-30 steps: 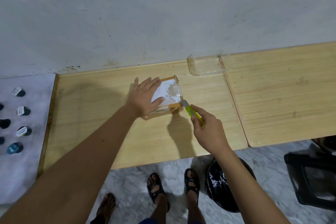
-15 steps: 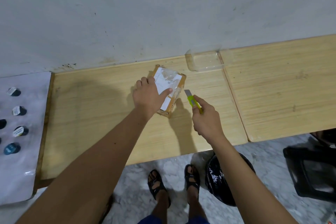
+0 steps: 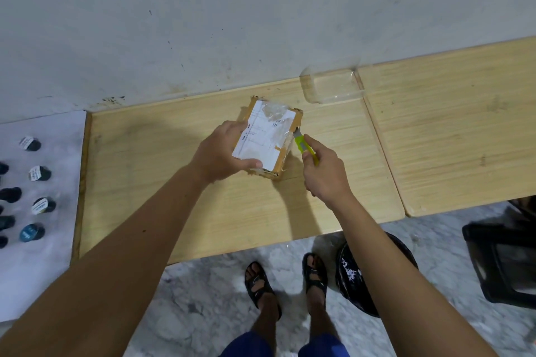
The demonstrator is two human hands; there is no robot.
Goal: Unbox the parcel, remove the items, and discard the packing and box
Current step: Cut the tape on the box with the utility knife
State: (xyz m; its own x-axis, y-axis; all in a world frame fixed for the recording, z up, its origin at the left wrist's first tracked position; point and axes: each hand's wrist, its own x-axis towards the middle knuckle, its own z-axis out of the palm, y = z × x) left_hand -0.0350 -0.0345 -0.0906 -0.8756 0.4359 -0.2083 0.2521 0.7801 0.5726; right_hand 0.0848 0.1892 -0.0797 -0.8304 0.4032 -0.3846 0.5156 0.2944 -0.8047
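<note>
I am looking down at a long wooden table (image 3: 179,206) that is sitting against a grey wall (image 3: 261,14); a white sheet (image 3: 34,269) with little dark pots (image 3: 40,173) is lying to the left; a black bin (image 3: 359,278) is standing on the floor just under the table's near edge, beside my feet; a clear plastic tub (image 3: 333,87) is sitting at the back, near the wall.

The box (image 3: 271,140) is resting on the table, near the middle, tipped up a little on its near edge; it is brown card with a white label and shiny tape on top.

My left hand (image 3: 222,158) is gripping the box by its left side, thumb wrapped over the near corner; it is holding it tight. My right hand (image 3: 326,174) is closed around a small green knife (image 3: 303,146); the knife's tip is touching the tape on the box's right edge.

I am thinking the cut along the tape is only just starting; the box is not open yet.

Things could go wrong here; the blade could slip off the shiny tape if I am pushing too hard; it could then run toward my left thumb, which is sitting close by; pushing too deep could scratch what is inside; I cannot see what that is; the tipped box could also wobble and slide if my left hand is loosening.
</note>
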